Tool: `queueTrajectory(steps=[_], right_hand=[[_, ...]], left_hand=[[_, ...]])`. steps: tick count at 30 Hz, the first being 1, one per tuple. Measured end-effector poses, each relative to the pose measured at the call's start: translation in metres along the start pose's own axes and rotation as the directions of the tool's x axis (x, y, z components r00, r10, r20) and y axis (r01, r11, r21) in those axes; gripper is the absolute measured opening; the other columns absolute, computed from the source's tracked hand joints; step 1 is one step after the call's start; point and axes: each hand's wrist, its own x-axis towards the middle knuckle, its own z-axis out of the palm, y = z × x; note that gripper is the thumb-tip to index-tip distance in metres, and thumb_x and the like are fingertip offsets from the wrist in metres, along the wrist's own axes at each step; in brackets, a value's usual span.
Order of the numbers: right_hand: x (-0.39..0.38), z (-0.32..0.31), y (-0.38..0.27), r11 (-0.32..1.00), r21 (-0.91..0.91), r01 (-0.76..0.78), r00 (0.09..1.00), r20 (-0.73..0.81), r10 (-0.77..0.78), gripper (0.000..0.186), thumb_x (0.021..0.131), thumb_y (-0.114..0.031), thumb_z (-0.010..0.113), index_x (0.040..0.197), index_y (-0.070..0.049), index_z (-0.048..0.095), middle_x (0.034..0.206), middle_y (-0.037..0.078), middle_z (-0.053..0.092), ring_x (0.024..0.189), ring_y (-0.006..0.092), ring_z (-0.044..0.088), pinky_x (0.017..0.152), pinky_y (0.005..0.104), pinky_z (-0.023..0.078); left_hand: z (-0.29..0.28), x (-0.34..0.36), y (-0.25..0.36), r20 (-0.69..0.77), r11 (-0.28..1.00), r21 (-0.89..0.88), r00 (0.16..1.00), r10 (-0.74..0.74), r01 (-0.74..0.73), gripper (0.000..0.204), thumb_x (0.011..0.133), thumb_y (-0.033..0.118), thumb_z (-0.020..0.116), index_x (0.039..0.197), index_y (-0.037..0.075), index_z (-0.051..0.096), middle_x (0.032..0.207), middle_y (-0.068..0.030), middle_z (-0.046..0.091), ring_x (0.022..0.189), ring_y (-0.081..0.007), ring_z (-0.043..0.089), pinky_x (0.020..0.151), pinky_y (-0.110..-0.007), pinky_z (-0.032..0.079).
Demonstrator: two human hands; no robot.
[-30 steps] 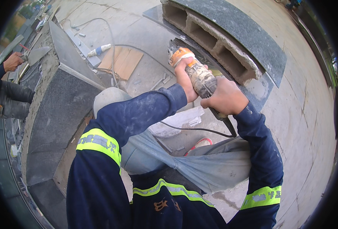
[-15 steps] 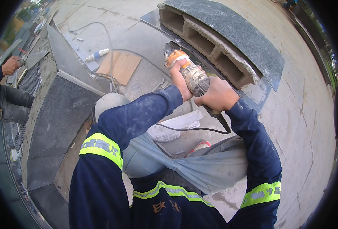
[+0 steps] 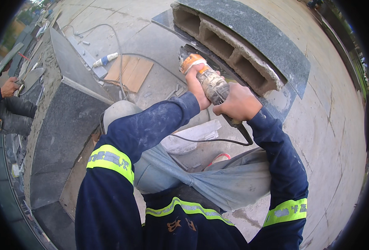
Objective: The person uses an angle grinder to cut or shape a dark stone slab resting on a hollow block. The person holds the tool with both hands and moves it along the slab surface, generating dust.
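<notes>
Both my hands are wrapped round a dusty angle grinder (image 3: 215, 85) with an orange head. My left hand (image 3: 197, 86) grips it just behind that head. Farther back, my right hand (image 3: 240, 102) closes round the rear of the body, where the black cord leaves. The grinder's head is beside the near edge of a dark stone slab (image 3: 164, 18); its disc is hard to make out. On that slab lies a hollow concrete block (image 3: 201, 26), and a second grey slab (image 3: 251, 31) rests on top of the block.
At left stands a low mortar-topped wall faced with dark slabs (image 3: 63, 137). Beyond it a co-worker's hand (image 3: 10, 86) holds a trowel (image 3: 33, 77). A wooden board (image 3: 131, 74), a blue-and-white plug connector (image 3: 105, 59) and a looping cable (image 3: 118, 41) lie on the concrete floor. A pale offcut (image 3: 192, 137) lies near my legs.
My hands and the grinder stay almost where they were. At far left, the co-worker's hand and trowel have shifted slightly downward.
</notes>
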Motion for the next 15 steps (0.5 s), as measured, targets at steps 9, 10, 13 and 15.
queueTrajectory(steps=[9, 10, 13, 15], right_hand=[[-0.013, -0.007, -0.007, 0.998, -0.003, -0.055, 0.998, 0.043, 0.055, 0.058, 0.055, -0.033, 0.074, 0.09, 0.012, 0.061, 0.084, 0.024, 0.065, 0.083, 0.0344, 0.066, 0.077, 0.0347, 0.052], [-0.015, -0.006, -0.006, 0.999, -0.007, -0.045, 0.999, 0.026, 0.045, 0.058, 0.056, -0.033, 0.074, 0.088, 0.012, 0.06, 0.082, 0.024, 0.065, 0.081, 0.0348, 0.065, 0.076, 0.0353, 0.052], [-0.021, -0.008, -0.005, 1.0, 0.0, -0.022, 1.0, 0.007, 0.022, 0.059, 0.055, -0.034, 0.074, 0.088, 0.013, 0.06, 0.081, 0.026, 0.064, 0.08, 0.0356, 0.065, 0.075, 0.0359, 0.052], [-0.024, -0.008, -0.005, 1.0, 0.017, -0.014, 1.0, 0.011, 0.014, 0.06, 0.055, -0.034, 0.074, 0.089, 0.014, 0.059, 0.083, 0.026, 0.064, 0.081, 0.036, 0.065, 0.076, 0.0359, 0.051]], left_hand=[[0.008, -0.013, -0.008, -0.045, 0.998, 0.021, 0.997, 0.059, -0.058, 0.05, 0.071, 0.041, 0.06, 0.099, 0.001, 0.05, 0.083, -0.0134, 0.059, 0.074, -0.029, 0.061, 0.073, -0.042, 0.053], [0.008, -0.014, -0.008, -0.037, 0.999, 0.016, 0.998, 0.044, -0.044, 0.05, 0.073, 0.041, 0.059, 0.103, 0.002, 0.048, 0.085, -0.0134, 0.059, 0.077, -0.0292, 0.061, 0.075, -0.043, 0.052], [0.01, -0.018, -0.009, -0.032, 1.0, 0.011, 0.999, 0.022, -0.022, 0.051, 0.074, 0.041, 0.058, 0.106, 0.004, 0.045, 0.087, -0.0135, 0.058, 0.08, -0.0294, 0.06, 0.077, -0.043, 0.052], [0.015, -0.024, -0.012, -0.058, 0.999, 0.023, 0.997, 0.042, -0.041, 0.05, 0.072, 0.042, 0.06, 0.1, 0.001, 0.051, 0.084, -0.0136, 0.059, 0.075, -0.0289, 0.062, 0.073, -0.042, 0.053]])
